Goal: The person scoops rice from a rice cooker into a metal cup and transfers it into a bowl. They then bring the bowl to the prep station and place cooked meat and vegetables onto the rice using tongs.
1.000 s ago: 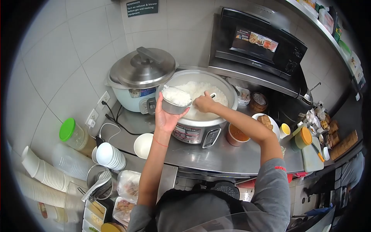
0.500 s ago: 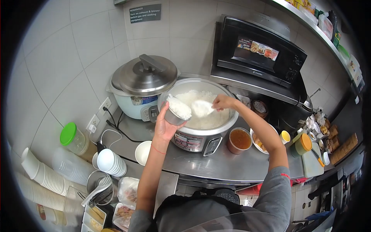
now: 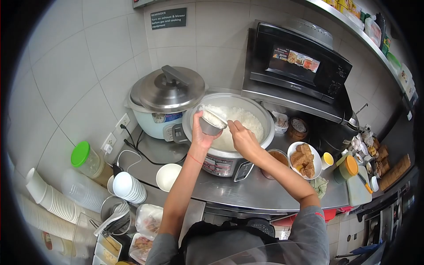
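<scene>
My left hand (image 3: 202,136) is wrapped around a small metal cup (image 3: 210,128) heaped with white rice, held over the near left part of the open rice cooker (image 3: 268,132). My right hand (image 3: 242,138) is closed on the handle of a white rice paddle (image 3: 219,115), whose blade lies against the rice at the cup's top. Loose cooked rice (image 3: 247,120) fills the cooker's pot below both hands. Part of the paddle is hidden by my fingers.
A second cooker with a steel lid (image 3: 170,90) stands behind left. A white bowl (image 3: 168,176) and stacked bowls (image 3: 128,185) are at left. Right of the cooker are a tub of brown liquid (image 3: 274,159), a plate of brown chunks (image 3: 304,160) and a toaster oven (image 3: 300,62).
The paddle has moved left from over the pot's rice onto the cup's top. My left hand has shifted slightly right with the cup. The plate of chunks is now less covered by my arm.
</scene>
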`<state>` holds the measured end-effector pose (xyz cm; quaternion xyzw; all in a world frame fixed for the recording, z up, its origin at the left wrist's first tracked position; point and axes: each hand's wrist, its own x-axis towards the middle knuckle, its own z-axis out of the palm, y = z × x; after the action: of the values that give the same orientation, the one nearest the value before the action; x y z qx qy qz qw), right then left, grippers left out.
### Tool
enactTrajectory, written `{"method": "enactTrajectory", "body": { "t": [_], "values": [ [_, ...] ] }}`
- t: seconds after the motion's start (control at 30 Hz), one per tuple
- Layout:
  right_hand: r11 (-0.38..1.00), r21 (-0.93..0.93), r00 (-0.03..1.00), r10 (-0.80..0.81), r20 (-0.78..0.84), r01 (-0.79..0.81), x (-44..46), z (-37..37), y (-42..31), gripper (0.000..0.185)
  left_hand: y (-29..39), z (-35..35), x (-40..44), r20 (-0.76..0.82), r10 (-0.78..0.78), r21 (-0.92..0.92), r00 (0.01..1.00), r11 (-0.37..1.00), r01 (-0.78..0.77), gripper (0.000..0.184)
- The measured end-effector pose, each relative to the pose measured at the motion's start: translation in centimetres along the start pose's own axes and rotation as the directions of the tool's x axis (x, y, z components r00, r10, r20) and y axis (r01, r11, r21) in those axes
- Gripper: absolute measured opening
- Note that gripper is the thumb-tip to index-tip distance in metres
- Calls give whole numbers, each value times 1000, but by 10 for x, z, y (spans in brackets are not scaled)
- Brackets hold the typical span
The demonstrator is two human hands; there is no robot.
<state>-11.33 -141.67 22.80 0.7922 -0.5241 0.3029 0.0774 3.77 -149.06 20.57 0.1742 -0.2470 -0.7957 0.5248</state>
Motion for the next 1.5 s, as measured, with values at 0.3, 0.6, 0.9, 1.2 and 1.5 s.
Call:
{"method": "enactTrajectory", "body": {
  "t": [0.3, 0.6, 0.9, 1.2, 1.5],
  "values": [
    [994, 107, 989, 30, -144, -15, 9, -5, 12, 28, -1, -5, -10, 102, 4, -35, 995, 999, -1, 60],
    [977, 171, 984, -102, -145, 126, 11, -31, 18, 37, 10, -2, -13, 144, -122, -100, 982, 986, 137, 66],
    [972, 219, 995, -93, 37, 83, 10, -23, 28, 38, 7, 2, -22, 183, -187, -161, 965, 963, 217, 67],
    [872, 467, 974, 207, -87, -144, 7, -17, 25, 30, -10, -8, -9, 118, 51, -71, 992, 997, -42, 60],
    [930, 327, 950, 241, -198, -168, -3, 9, 23, 29, -15, 3, -6, -3, 360, -57, 933, 931, -359, 71]
  ]
}}
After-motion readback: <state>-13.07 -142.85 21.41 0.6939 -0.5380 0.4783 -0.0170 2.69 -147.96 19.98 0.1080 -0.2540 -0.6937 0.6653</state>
